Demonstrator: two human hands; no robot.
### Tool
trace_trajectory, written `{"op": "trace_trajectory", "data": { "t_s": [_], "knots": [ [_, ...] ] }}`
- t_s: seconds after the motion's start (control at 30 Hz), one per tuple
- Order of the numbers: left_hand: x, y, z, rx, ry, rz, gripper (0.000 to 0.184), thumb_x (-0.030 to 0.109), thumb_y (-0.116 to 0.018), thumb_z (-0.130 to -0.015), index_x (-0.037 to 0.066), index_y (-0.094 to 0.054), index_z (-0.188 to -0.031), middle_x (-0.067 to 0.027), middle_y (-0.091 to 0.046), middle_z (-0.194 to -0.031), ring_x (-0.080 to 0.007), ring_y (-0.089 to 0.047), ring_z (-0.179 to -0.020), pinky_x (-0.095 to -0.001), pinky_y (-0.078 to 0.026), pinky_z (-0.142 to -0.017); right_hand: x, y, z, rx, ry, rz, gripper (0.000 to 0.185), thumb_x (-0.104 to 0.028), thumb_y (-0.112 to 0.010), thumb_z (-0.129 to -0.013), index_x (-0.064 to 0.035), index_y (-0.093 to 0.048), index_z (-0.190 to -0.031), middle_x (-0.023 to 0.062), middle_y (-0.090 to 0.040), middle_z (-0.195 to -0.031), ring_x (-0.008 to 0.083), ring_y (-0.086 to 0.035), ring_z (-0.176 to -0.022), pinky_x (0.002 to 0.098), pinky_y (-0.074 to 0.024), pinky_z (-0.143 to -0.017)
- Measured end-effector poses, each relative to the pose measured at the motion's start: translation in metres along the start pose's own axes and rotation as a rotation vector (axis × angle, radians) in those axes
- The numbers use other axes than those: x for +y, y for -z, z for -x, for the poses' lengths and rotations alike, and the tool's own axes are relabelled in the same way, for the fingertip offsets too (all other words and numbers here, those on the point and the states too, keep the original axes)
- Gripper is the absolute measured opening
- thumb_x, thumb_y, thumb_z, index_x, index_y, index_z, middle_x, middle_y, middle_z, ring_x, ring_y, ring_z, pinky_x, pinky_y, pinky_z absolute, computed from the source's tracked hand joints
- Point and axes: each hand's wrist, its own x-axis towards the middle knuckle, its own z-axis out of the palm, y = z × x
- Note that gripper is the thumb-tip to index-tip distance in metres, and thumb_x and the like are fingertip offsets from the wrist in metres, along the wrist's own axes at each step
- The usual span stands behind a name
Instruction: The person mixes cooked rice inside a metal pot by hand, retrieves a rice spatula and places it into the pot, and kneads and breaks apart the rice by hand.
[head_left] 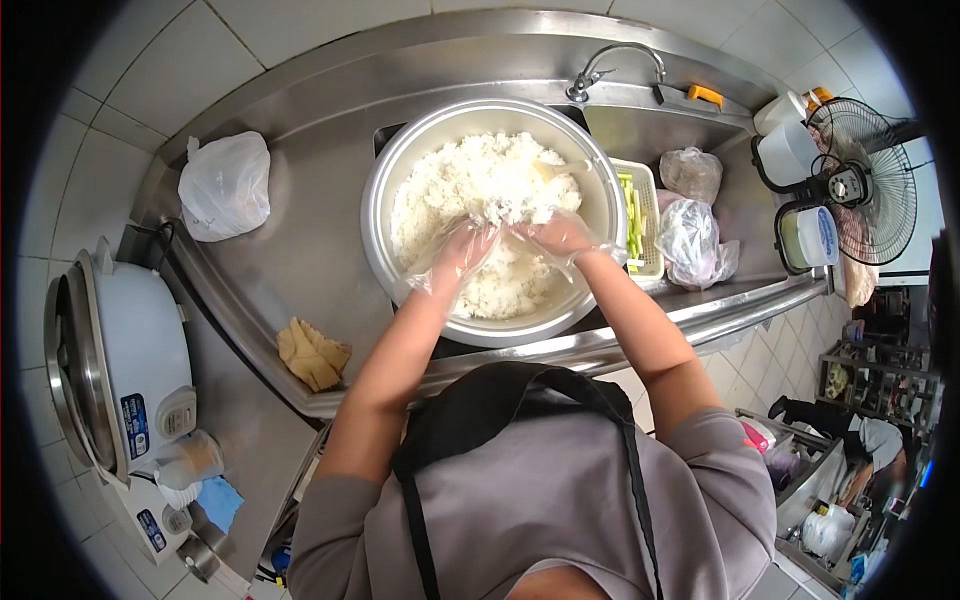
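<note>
White cooked rice (450,175) fills much of a large round metal bowl (375,215) set over the sink. Both hands wear clear plastic gloves and are inside the bowl. My left hand (466,248) is at the centre-left, its fingers reaching under a clump of rice. Beside it, my right hand (560,237) touches the same clump from the right. The fingertips of both are hidden by rice. A pale paddle or spoon (575,167) lies on the rice at the bowl's right side.
Right of the bowl are a basket of green stalks (633,215), plastic bags (690,235) and a fan (865,185). A faucet (620,50) stands behind. Leftward are a white bag (228,185), a cloth (312,354) and a rice cooker (145,350). Another person (880,440) is far right.
</note>
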Motion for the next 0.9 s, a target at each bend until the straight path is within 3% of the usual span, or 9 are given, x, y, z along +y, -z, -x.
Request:
{"op": "trace_trajectory", "data": {
  "t_s": [0.03,0.17,0.2,0.33,0.43,0.53,0.67,0.73,0.9],
  "knots": [
    [-0.008,0.000,0.001,-0.027,-0.123,-0.121,0.031,0.030,-0.045,-0.087,0.004,-0.061,-0.094,-0.0159,-0.063,-0.081,-0.0301,-0.060,-0.077,-0.0417,-0.045,-0.068,0.004,-0.002,-0.006,-0.141,-0.083,0.105,0.048,-0.052,-0.048,-0.083,-0.0180,-0.057,-0.116,0.0133,-0.057,-0.113,0.0292,-0.054,-0.104,0.0361,-0.0405,-0.090],
    [-0.027,0.015,0.029,-0.342,0.283,0.533,0.047,0.039,-0.046,-0.086,0.002,-0.057,-0.113,-0.0179,-0.057,-0.114,-0.0322,-0.051,-0.109,-0.0410,-0.038,-0.093,-0.009,-0.015,0.020,-0.275,0.428,0.396,0.056,-0.057,-0.051,-0.080,-0.0097,-0.062,-0.107,0.0183,-0.060,-0.105,0.0287,-0.056,-0.101,0.0384,-0.0402,-0.090],
    [0.033,0.098,0.019,-0.700,0.655,0.364,0.068,0.052,-0.046,-0.084,-0.002,-0.044,-0.126,-0.0196,-0.046,-0.128,-0.0332,-0.041,-0.121,-0.0384,-0.028,-0.104,-0.010,-0.035,0.015,-0.324,0.335,0.324,0.054,-0.054,-0.054,-0.078,-0.0073,-0.064,-0.104,0.0180,-0.061,-0.103,0.0290,-0.056,-0.099,0.0388,-0.0405,-0.088],
    [0.017,0.040,0.053,-0.413,0.690,0.949,0.083,0.055,-0.059,-0.077,-0.004,-0.038,-0.130,-0.0173,-0.037,-0.136,-0.0236,-0.033,-0.128,-0.0341,-0.025,-0.105,-0.047,-0.108,0.009,-0.365,-0.080,0.052,0.047,-0.043,-0.063,-0.074,-0.0038,-0.065,-0.100,0.0162,-0.062,-0.104,0.0277,-0.057,-0.097,0.0382,-0.0414,-0.084],
    [0.018,0.036,0.061,-0.242,0.618,1.323,0.083,0.052,-0.063,-0.076,-0.003,-0.037,-0.131,-0.0166,-0.034,-0.138,-0.0227,-0.030,-0.128,-0.0340,-0.026,-0.104,-0.052,-0.099,0.002,-0.447,-0.059,-0.170,0.048,-0.042,-0.065,-0.074,-0.0034,-0.064,-0.102,0.0164,-0.062,-0.104,0.0272,-0.056,-0.096,0.0382,-0.0414,-0.082],
    [0.030,0.071,0.062,-0.260,0.604,1.388,0.076,0.049,-0.063,-0.078,0.000,-0.039,-0.131,-0.0160,-0.029,-0.140,-0.0244,-0.031,-0.128,-0.0352,-0.025,-0.104,-0.015,-0.133,-0.008,-0.255,0.220,-0.560,0.054,-0.035,-0.072,-0.069,0.0016,-0.060,-0.107,0.0175,-0.060,-0.106,0.0261,-0.054,-0.099,0.0323,-0.0405,-0.086],
    [0.017,0.037,0.061,-0.312,0.706,1.350,0.082,0.055,-0.065,-0.072,0.010,-0.036,-0.135,-0.0123,-0.023,-0.143,-0.0258,-0.028,-0.128,-0.0404,-0.023,-0.103,-0.034,-0.099,0.014,-0.264,-0.142,-1.003,0.074,-0.035,-0.077,-0.066,0.0037,-0.048,-0.121,0.0202,-0.055,-0.116,0.0267,-0.052,-0.107,0.0331,-0.0386,-0.092],
    [0.021,0.035,0.048,-0.395,0.949,1.419,0.085,0.059,-0.064,-0.070,0.017,-0.034,-0.137,-0.0106,-0.021,-0.145,-0.0261,-0.025,-0.129,-0.0442,-0.022,-0.103,-0.024,-0.094,0.007,-0.116,-0.052,-0.928,0.079,-0.037,-0.078,-0.065,0.0098,-0.046,-0.119,0.0233,-0.054,-0.115,0.0254,-0.051,-0.106,0.0317,-0.0380,-0.092],
    [0.022,0.012,0.033,-0.366,0.863,1.494,0.068,0.055,-0.056,-0.078,0.026,-0.035,-0.135,-0.0103,-0.034,-0.137,-0.0266,-0.037,-0.120,-0.0514,-0.029,-0.096,-0.027,-0.033,0.021,0.008,0.118,-0.714,0.069,-0.034,-0.075,-0.070,0.0068,-0.048,-0.118,0.0152,-0.062,-0.100,0.0160,-0.055,-0.089,0.0300,-0.0430,-0.082]
  ]
}}
